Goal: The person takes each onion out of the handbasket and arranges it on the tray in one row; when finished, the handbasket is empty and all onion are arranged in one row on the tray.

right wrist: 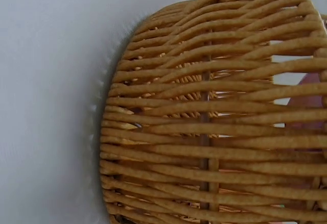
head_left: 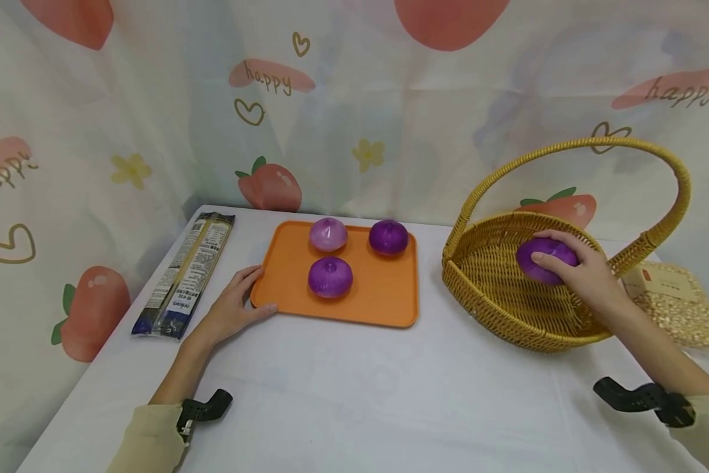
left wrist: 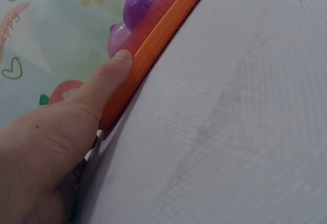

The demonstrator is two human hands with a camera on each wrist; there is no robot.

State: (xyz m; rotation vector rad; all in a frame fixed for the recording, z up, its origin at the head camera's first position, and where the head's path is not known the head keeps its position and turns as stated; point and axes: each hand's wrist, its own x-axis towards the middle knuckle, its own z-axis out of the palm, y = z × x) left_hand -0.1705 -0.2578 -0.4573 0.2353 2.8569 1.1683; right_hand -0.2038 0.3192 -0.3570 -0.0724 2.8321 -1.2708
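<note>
Three glossy onions sit on the orange tray (head_left: 289, 289): a pale pink-purple onion (head_left: 328, 235) and a dark purple onion (head_left: 388, 237) at the back, a purple onion (head_left: 330, 277) in front. At the tray's near-left corner my left hand (head_left: 232, 309) holds the rim, thumb along the front edge and fingers at the left side. My right hand (head_left: 587, 269) grips another purple onion (head_left: 534, 256) inside the wicker basket (head_left: 496, 318). The right wrist view shows the basket's woven wall (right wrist: 214, 112); the hand is hidden behind it.
A long flat noodle-like packet (head_left: 184, 276) lies left of the tray. To the right of the basket is a clear bag of pale grains (head_left: 685, 315). The basket's tall handle (head_left: 573, 143) arches above the right arm. A printed cloth (head_left: 366, 105) hangs behind the white table (head_left: 360, 394).
</note>
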